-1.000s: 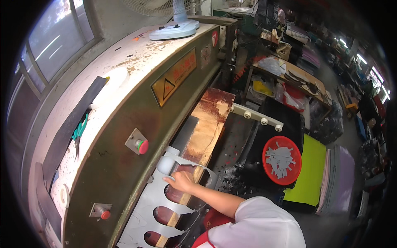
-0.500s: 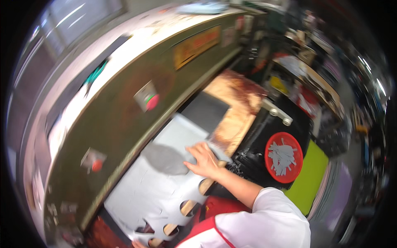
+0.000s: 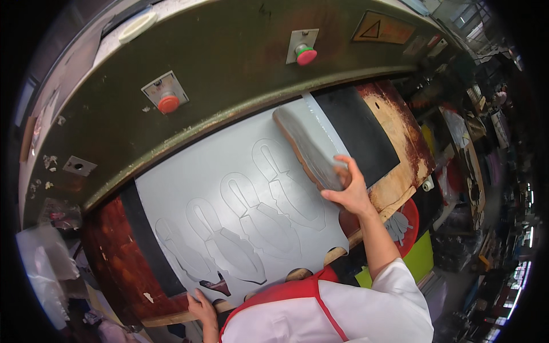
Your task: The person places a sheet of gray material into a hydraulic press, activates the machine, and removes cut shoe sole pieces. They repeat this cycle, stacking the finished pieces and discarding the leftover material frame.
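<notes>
A grey sheet (image 3: 189, 166) lies on the work surface, with several curved shoe-part outlines cut into it in a row. On its right part rests a long, curved cutting die (image 3: 306, 146) with a rust-brown edge. My right hand (image 3: 350, 188) grips the die's near end, the thumb on one side and the fingers on the other. Near the sheet's front left corner is my left hand (image 3: 203, 311), fingers apart at the edge. A dark, irregular hole (image 3: 216, 284) shows in the sheet beside it.
Behind the sheet runs a green machine beam (image 3: 229, 74) with a red button (image 3: 168, 103) and a pink button (image 3: 305, 55). A black mat (image 3: 360, 134) and worn board (image 3: 394, 114) lie right. A red bowl (image 3: 413, 220) of grey strips stands near a lime-green sheet (image 3: 420, 254).
My view has turned and steadied. My right hand, spread beside the blurred grey shape before, now grips the die's near end. The cut outlines show clearly, and more of my left hand is visible.
</notes>
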{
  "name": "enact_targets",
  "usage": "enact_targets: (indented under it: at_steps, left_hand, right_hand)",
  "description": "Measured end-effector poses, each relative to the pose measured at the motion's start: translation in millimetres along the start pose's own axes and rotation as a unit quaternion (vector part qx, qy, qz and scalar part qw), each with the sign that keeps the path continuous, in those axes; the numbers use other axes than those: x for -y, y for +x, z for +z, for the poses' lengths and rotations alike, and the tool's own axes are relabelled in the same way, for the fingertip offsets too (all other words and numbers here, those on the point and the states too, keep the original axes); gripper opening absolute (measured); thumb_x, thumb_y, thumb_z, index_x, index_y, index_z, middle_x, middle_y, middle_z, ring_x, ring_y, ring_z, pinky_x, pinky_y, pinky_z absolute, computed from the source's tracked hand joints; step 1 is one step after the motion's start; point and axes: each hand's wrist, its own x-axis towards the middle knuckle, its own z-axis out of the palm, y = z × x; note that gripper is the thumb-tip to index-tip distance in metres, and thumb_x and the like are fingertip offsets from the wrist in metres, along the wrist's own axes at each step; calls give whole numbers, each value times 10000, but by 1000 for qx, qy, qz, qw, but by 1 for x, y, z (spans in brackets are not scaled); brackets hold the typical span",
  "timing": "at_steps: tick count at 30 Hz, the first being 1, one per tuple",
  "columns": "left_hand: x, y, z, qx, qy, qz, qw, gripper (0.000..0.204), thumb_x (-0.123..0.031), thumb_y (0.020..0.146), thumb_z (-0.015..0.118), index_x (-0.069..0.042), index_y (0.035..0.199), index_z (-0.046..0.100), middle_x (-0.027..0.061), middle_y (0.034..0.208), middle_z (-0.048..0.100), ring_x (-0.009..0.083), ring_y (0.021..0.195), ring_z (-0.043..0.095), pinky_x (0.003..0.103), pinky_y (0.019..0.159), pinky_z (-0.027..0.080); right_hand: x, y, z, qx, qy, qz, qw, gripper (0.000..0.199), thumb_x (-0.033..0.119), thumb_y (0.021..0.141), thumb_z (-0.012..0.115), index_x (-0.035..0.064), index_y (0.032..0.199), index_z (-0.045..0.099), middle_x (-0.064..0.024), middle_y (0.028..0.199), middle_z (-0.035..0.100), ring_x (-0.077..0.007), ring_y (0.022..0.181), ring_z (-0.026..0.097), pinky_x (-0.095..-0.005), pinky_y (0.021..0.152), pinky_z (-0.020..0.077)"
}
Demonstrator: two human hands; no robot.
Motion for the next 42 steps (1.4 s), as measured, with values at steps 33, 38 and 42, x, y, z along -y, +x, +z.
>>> enact_targets:
  at_steps: [33,38,42]
  left_hand:
    - [-72,263,43,-64,45,78,994,468,-378,973,452,60,1068,590,264,942,643,394,838,610,432,754,453]
    - [-48,277,36,-57,165,64,982,436,-285,994,428,107,1134,558,288,1041,621,371,941,596,430,811,481]
    - [-74,288,67,-45,3,292,955,377,-251,971,472,66,1129,603,269,1009,644,365,915,624,438,792,502]
  right_hand:
    - [72,220,48,-290,-305,-383,822,1055,443,729,737,-15,1461,132,-364,1461,19,-543,1335,114,-576,1083,187]
    - [16,186,23,-354,-168,-214,895,783,299,767,707,11,1395,337,-258,1337,449,-390,1239,445,-473,1048,339]
    - [-15,185,30,-294,-199,-9,935,380,390,829,631,29,714,655,-202,710,639,-375,695,641,-486,642,505]
